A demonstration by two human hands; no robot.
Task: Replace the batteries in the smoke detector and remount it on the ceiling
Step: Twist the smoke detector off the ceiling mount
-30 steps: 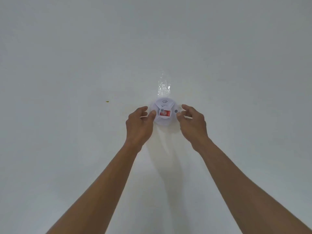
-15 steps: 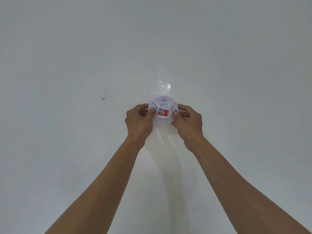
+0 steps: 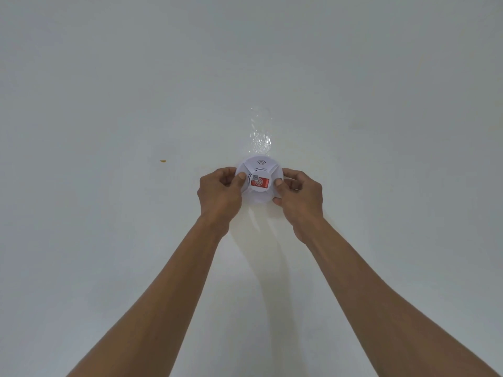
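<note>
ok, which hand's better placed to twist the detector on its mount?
Right, marginally. Both hands grip the detector at opposite edges against the ceiling. The right hand wraps its rim with thumb on the face and a finger beneath; the left hand shows mainly a thumb on the face. Using both seems safest.

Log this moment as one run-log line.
stage: remounting | smoke detector: against ceiling | left hand: gripping | right hand: gripping

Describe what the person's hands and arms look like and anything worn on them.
Both arms are bare from the bottom edge of the frame up to the wrists: no sleeves show. The left hand and the right hand wear no gloves, and no watch, bracelet or ring can be seen on the parts that show. The fingernails look short and unpainted.
</note>
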